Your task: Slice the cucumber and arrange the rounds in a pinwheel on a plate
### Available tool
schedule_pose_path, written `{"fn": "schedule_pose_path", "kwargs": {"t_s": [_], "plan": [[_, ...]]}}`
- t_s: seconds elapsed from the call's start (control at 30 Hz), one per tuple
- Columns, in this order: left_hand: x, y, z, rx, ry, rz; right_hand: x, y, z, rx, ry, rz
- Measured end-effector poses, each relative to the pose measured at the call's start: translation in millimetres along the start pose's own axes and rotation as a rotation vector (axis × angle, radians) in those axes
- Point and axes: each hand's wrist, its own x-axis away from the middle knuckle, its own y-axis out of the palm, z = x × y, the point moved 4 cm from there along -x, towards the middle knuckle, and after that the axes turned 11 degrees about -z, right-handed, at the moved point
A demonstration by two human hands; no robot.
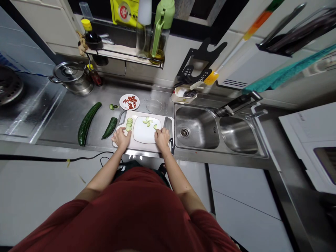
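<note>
On the cutting board (pixel 135 145) lies a white plate (pixel 143 135) with several thin green-edged cucumber slices (pixel 148 122) arranged on it. My right hand (pixel 162 137) pinches one cucumber slice (pixel 155 126) at the plate's right edge. At the board's left side my left hand (pixel 123 138) has its fingertips at the lower end of a row of overlapping slices (pixel 129 123); whether it grips one is hard to see. A knife (pixel 172 145) rests along the board's right edge, its blade partly behind my right hand.
Left of the board lie a cut cucumber (pixel 110 127), a whole cucumber (pixel 88 123) and cucumber ends (pixel 112 106). A plate of chopped red pieces (pixel 129 102) sits behind the board. The sink (pixel 198 127) is on the right, a steel pot (pixel 75 78) at the back left.
</note>
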Motion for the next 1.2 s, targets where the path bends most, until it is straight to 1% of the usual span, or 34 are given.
{"fn": "schedule_pose_path", "kwargs": {"t_s": [0.23, 0.37, 0.53, 0.83, 1.03, 1.13, 1.2], "plan": [[-1, 0.7, 3, 0.003, -0.019, -0.011, 2, 2, 0, -0.051, -0.008, 0.084], [-2, 0.8, 3, 0.002, -0.03, -0.021, 6, 2, 0, -0.11, -0.042, 0.131], [-5, 0.6, 2, -0.005, -0.046, 0.004, 10, 1, -1, -0.184, -0.081, 0.158], [-6, 6.0, 2, -0.035, -0.034, 0.051, 14, -4, -3, -0.265, -0.099, 0.183], [-2, 2.5, 7, 0.079, -0.024, 0.03, 15, -8, -6, -0.308, -0.106, 0.193], [0, -4.2, 11, 0.204, -0.018, 0.018, 16, -11, -7, -0.323, -0.103, 0.168], [1, -9.5, 17, 0.342, 0.005, -0.017, 15, -17, -10, -0.359, -0.103, 0.159]]}}
